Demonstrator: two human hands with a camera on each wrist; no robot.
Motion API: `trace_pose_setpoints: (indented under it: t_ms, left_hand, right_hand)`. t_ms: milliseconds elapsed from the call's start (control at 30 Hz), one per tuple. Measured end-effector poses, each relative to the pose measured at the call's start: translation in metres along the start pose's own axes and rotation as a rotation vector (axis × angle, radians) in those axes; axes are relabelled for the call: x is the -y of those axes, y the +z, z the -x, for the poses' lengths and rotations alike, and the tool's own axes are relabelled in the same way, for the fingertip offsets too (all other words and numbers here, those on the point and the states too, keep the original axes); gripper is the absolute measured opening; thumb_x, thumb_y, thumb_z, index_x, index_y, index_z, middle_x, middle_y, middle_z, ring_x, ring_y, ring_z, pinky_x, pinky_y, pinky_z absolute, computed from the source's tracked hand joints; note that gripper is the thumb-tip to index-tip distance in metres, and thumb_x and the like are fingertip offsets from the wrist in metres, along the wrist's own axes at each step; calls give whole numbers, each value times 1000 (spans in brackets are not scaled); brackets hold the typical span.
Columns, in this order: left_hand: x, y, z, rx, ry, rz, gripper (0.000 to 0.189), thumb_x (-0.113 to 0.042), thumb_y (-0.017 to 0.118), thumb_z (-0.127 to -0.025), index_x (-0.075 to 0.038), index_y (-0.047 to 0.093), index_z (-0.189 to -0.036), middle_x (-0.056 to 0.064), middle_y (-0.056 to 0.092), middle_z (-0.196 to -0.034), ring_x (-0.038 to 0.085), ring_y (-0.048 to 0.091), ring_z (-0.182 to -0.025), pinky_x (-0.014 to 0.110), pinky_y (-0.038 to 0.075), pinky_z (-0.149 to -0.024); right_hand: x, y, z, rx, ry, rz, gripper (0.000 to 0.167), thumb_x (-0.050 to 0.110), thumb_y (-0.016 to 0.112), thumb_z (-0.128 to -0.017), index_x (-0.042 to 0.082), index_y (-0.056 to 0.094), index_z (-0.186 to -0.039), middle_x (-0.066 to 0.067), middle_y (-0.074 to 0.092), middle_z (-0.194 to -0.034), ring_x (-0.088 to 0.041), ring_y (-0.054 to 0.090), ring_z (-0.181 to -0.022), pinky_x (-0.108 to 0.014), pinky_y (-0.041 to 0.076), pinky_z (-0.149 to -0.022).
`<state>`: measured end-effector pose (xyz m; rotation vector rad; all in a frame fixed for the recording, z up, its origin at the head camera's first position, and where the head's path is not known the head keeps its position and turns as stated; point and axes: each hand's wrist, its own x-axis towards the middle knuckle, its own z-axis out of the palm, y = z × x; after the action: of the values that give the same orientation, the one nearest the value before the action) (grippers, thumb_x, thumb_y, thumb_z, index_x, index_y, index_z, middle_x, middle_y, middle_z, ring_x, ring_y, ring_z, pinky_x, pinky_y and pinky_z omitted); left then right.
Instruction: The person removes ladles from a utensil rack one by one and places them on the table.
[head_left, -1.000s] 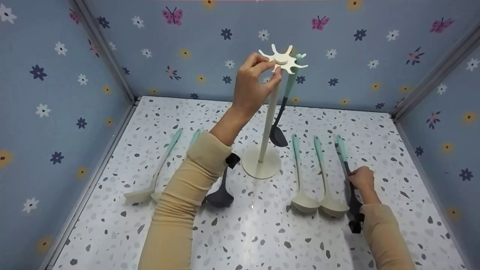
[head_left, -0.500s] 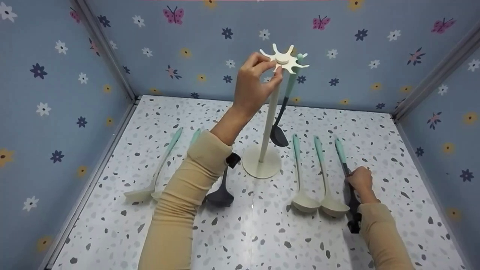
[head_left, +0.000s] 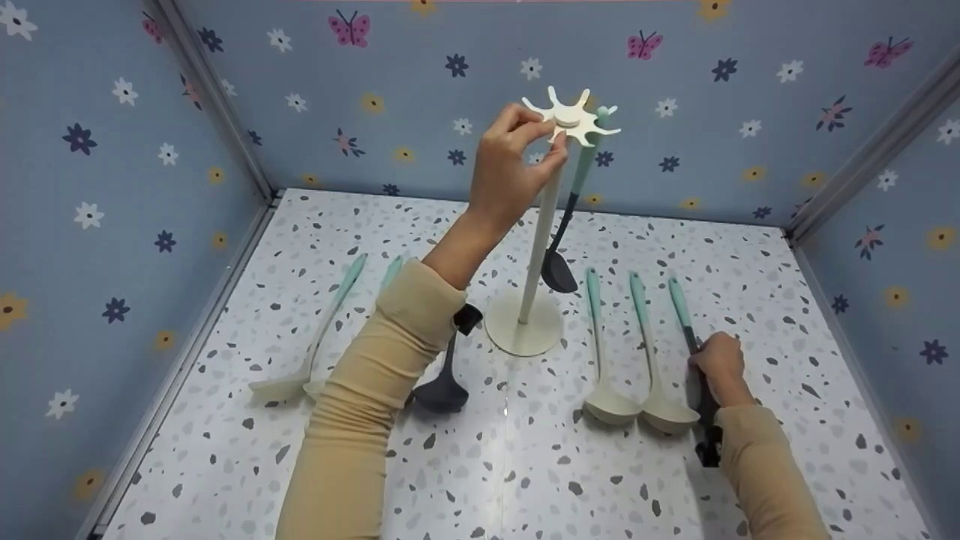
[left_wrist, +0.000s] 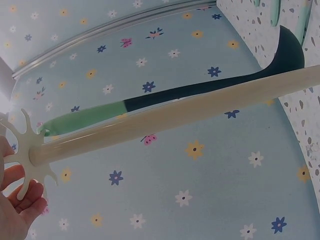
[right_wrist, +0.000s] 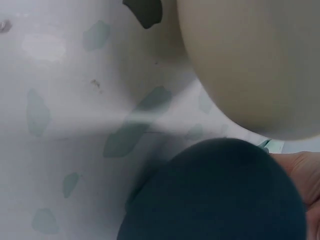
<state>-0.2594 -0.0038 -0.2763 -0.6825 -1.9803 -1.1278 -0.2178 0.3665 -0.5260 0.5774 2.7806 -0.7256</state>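
My left hand [head_left: 506, 169] pinches the hub of a cream utensil stand [head_left: 541, 232], whose top has several curved hooks. From one of its hooks hangs a dark spatula [head_left: 559, 273] with a mint handle, seen along the pole in the left wrist view. My right hand [head_left: 721, 364] grips a dark kitchen utensil [head_left: 690, 337] by its shaft, low over the table at the right end of the row. The mint handle points away from me. In the right wrist view its rounded dark head [right_wrist: 220, 195] fills the bottom, beside a cream ladle bowl [right_wrist: 255, 65].
Two cream ladles [head_left: 609, 405] with mint handles lie between the stand and my right hand. Left of the stand are a dark ladle [head_left: 442, 394] and a cream utensil [head_left: 281, 390]; my left sleeve partly hides another. Patterned walls [head_left: 375, 150] enclose the speckled table [head_left: 525, 465].
The handle end of the utensil in my right hand has swung slightly left and toward me, with the hand shifting a little left. My left hand stays on the stand.
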Motion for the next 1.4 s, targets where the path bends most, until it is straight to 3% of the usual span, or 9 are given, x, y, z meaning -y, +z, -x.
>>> trace_pose_setpoints:
  t_ms: [167,433,567,767,933,1167,1400]
  left_hand:
    - [0,0,0,-4,0,1,22,-14,58,-82,2,68,-93,10,54,-86,16,51,-81,15,39,-73]
    - [0,1,1,-5,0,1,21,-14,58,-83,1,68,-93,10,54,-86,16,51,-81,15,40,-73]
    - [-1,1,1,-8,3,7,21,-13,58,-82,2,68,-93,10,54,-86,16,51,-81,14,39,-74]
    - [0,2,0,-31,17,15,20,-12,59,-81,2,68,-92,11,55,-85,17,52,-81,15,39,-75]
    - [0,2,0,-36,23,18,20,-12,59,-81,3,68,-91,11,55,-85,17,52,-81,15,39,-75]
    - [1,2,1,-35,15,18,21,-13,59,-81,3,68,-91,11,55,-85,17,52,-81,14,39,-76]
    - [0,1,1,-28,8,7,21,-14,59,-82,2,68,-92,11,55,-86,17,52,-82,14,39,-76]
  right_hand:
    - [7,-6,1,-47,-55,29,33,5,59,-80,-17,53,-103,-30,54,-96,-34,54,-81,-41,45,-71]
    - [30,-15,8,-194,-313,-80,29,9,60,-82,-13,58,-101,-27,58,-92,-36,56,-82,-44,44,-69]
    - [45,-18,14,-189,-395,-152,31,14,61,-83,-9,60,-103,-24,60,-93,-34,59,-83,-40,46,-68]
    - [70,-20,21,-158,-456,-316,31,18,61,-84,-5,61,-105,-20,62,-91,-17,59,-75,-15,46,-59]
    - [92,-20,26,-163,-568,-420,32,21,61,-84,-5,62,-103,-18,62,-91,-3,56,-71,-12,46,-60]
    - [137,-32,61,-169,-741,-545,23,5,59,-83,-9,61,-102,-23,61,-96,-19,57,-80,-14,45,-65]
    - [162,-30,60,-138,-844,-639,26,2,58,-84,-10,58,-107,-25,60,-100,-15,58,-85,-16,45,-72]
